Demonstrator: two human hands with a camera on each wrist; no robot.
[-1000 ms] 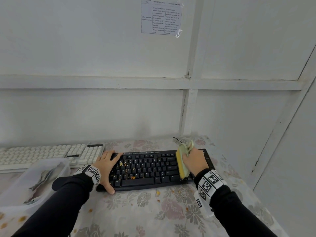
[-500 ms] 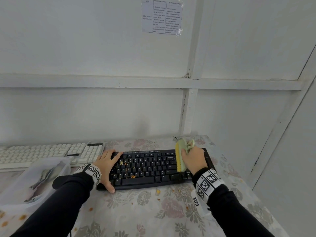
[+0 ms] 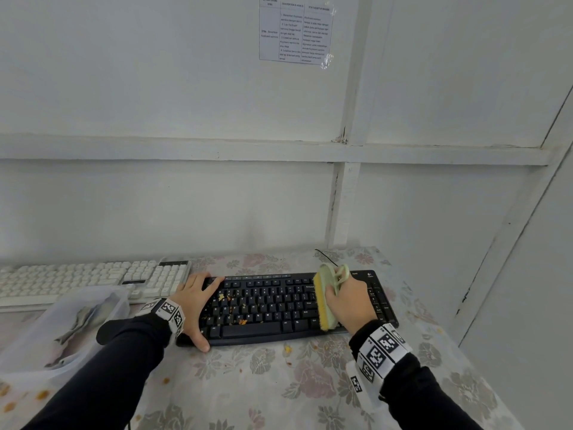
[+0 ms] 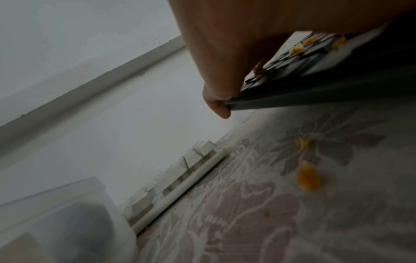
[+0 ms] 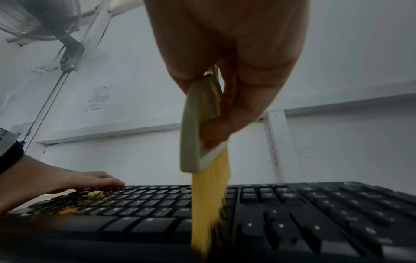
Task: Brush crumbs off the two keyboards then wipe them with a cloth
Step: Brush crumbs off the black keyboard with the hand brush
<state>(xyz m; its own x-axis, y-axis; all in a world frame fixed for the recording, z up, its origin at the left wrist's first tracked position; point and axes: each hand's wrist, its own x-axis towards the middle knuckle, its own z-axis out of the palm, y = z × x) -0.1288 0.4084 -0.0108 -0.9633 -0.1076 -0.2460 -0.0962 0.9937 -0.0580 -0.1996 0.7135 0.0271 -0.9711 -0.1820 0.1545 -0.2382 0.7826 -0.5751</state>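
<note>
Right hand [image 3: 350, 302] fingers [image 5: 225, 128] curled through the loop handle of a pale green brush [image 3: 325, 294], yellow bristles [image 5: 209, 204] pressed onto the black keyboard [image 3: 279, 308] just left of its number pad, brush's long axis running front to back across the rows. Orange crumbs [image 3: 229, 305] scattered on the keys well to the left of the bristles, close to the left hand [image 3: 195, 308], clamped over that end, thumb on the front edge. Matte plastic keycaps, stiff bristles, floral-clothed surface [image 3: 248, 383]. White keyboard [image 3: 93, 279] left of the black one, still apparently to be done.
</note>
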